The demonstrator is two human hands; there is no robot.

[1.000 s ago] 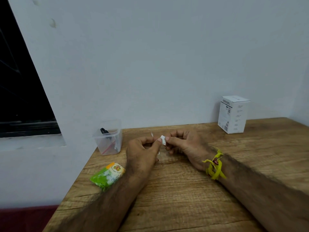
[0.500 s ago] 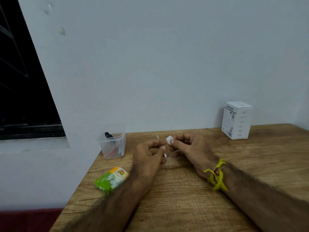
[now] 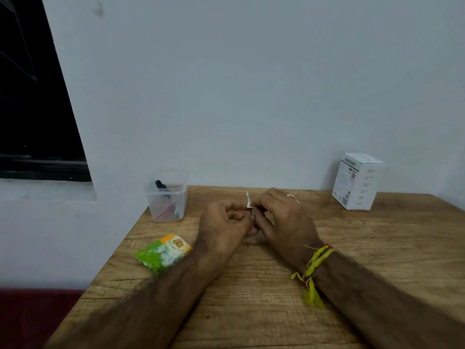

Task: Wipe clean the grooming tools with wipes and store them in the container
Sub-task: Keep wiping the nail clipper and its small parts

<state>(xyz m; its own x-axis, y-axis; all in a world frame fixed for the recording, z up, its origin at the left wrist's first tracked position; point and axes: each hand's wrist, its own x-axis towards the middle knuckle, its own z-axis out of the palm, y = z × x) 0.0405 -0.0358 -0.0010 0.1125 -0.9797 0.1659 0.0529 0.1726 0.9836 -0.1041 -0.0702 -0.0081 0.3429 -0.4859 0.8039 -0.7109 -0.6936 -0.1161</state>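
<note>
Both hands are working mid-bench: the right hand [image 3: 284, 220] is pinching a wipe [image 3: 248, 200] over a small tool gripped by the left hand [image 3: 224, 222]; several tools are already sitting in the container [image 3: 166, 197].

Two hands meet at the frame's centre, the left hand [image 3: 226, 220] and the right hand [image 3: 281, 217], with one small white wipe [image 3: 248, 200] between them. At left stand one clear container [image 3: 166, 197] and one green packet [image 3: 163, 253]; one white box [image 3: 358, 182] sits at right.
</note>
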